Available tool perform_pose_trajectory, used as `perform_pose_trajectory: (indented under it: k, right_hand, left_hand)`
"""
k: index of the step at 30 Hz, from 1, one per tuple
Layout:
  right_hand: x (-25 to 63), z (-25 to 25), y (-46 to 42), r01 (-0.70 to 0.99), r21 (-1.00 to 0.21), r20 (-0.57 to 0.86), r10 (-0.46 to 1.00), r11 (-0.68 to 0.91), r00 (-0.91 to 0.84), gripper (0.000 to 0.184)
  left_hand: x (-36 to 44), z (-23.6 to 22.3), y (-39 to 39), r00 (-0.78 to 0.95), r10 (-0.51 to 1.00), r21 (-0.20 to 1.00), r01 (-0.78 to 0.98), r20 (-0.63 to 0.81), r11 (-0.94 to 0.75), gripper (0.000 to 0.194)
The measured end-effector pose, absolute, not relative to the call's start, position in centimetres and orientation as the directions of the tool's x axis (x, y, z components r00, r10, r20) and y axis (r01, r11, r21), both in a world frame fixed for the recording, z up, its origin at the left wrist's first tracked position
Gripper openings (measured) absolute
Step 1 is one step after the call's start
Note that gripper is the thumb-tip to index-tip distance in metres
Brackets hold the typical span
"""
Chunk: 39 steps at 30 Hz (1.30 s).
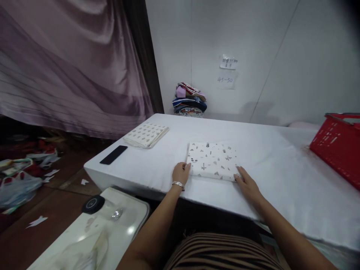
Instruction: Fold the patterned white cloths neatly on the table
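Observation:
A folded white cloth (212, 160) with small grey and dark printed motifs lies flat on the white-covered table (270, 157), in front of my body. At its near left corner, my left hand (180, 174), with a bracelet at the wrist, is closed on the edge. My right hand (248, 184) grips the near right corner, thumb on top and the other fingers partly hidden. Farther left on the table rests another folded cloth (146, 135), cream with small heart-like prints. A flat black rectangular piece (113, 155) lies beside it.
A red plastic basket (334, 146) stands at the table's right end. Stacked folded fabrics (189, 100) sit behind the table by the wall. At lower left is a white surface (123, 202) with a black-lidded clear jar (94, 204). A mauve curtain (84, 67) hangs at left.

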State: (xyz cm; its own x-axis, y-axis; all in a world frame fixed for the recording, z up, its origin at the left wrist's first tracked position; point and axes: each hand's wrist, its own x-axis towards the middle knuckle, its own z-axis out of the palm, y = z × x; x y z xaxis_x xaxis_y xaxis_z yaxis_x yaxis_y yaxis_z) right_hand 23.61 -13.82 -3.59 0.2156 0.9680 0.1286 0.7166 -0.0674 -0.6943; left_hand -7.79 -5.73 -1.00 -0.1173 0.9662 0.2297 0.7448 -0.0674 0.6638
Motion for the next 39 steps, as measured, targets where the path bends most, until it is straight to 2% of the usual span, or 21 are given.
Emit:
perform_pose_trajectory:
  k: [4, 8, 10, 13, 15, 17, 20, 23, 27, 30, 35, 39]
  right_hand:
    - [23.5, -4.2, -13.4, 0.788, -0.616, 0.202, 0.966, -0.003, 0.162, 0.06]
    - [24.0, -4.7, -13.7, 0.816, -0.577, 0.224, 0.962, 0.003, 0.156, 0.056]
    - [24.2, -4.9, -14.2, 0.862, -0.504, 0.305, 0.945, 0.056, 0.118, 0.054]
    - [24.3, -5.0, -14.7, 0.929, -0.29, 0.437, 0.895, 0.232, -0.088, 0.052]
    - [24.4, -4.9, -14.7, 0.938, -0.148, 0.447, 0.867, 0.313, -0.219, 0.051]
    - [24.6, -4.5, -14.3, 0.941, -0.044, 0.42, 0.861, 0.336, -0.287, 0.054]
    - [24.8, -3.6, -13.5, 0.937, 0.053, 0.377, 0.862, 0.345, -0.339, 0.065]
    - [24.8, -2.7, -12.8, 0.93, 0.09, 0.357, 0.86, 0.358, -0.365, 0.068]
    - [25.1, -2.2, -12.0, 0.915, 0.059, 0.374, 0.841, 0.399, -0.391, 0.067]
    - [25.6, -2.0, -11.5, 0.897, -0.017, 0.416, 0.819, 0.441, -0.395, 0.059]
    - [26.3, -0.1, -11.1, 0.852, -0.248, 0.457, 0.831, 0.461, -0.317, 0.042]
    - [26.4, 3.3, -11.0, 0.769, -0.5, 0.488, 0.863, 0.398, -0.129, 0.033]
  left_hand:
    - [-7.4, -0.6, -5.4, -0.077, 0.975, 0.567, 0.822, 0.207, -0.055, 0.027]
    - [-7.7, -0.7, -5.7, -0.088, 0.97, 0.6, 0.797, 0.227, -0.068, 0.026]
    - [-7.9, -0.7, -6.5, -0.048, 0.941, 0.576, 0.801, 0.335, -0.165, 0.029]
    - [-8.0, -0.4, -7.6, 0.219, 0.87, 0.404, 0.817, 0.442, -0.411, 0.043]
    - [-8.0, -0.2, -7.9, 0.425, 0.818, 0.278, 0.792, 0.387, -0.543, 0.05]
    - [-8.1, -0.2, -7.5, 0.533, 0.791, 0.199, 0.776, 0.302, -0.599, 0.058]
    - [-8.1, -0.4, -6.3, 0.564, 0.788, 0.134, 0.785, 0.246, -0.604, 0.066]
    - [-8.1, -0.6, -5.4, 0.574, 0.778, 0.094, 0.786, 0.255, -0.61, 0.067]
    - [-8.0, -0.3, -5.1, 0.568, 0.771, 0.08, 0.788, 0.287, -0.611, 0.064]
    - [-8.4, 0.1, -4.9, 0.573, 0.754, 0.081, 0.777, 0.323, -0.625, 0.058]
    - [-10.0, 1.4, -3.7, 0.583, 0.686, 0.136, 0.71, 0.436, -0.691, 0.052]
    - [-10.9, 4.6, -2.4, 0.49, 0.645, 0.275, 0.629, 0.586, -0.728, 0.049]
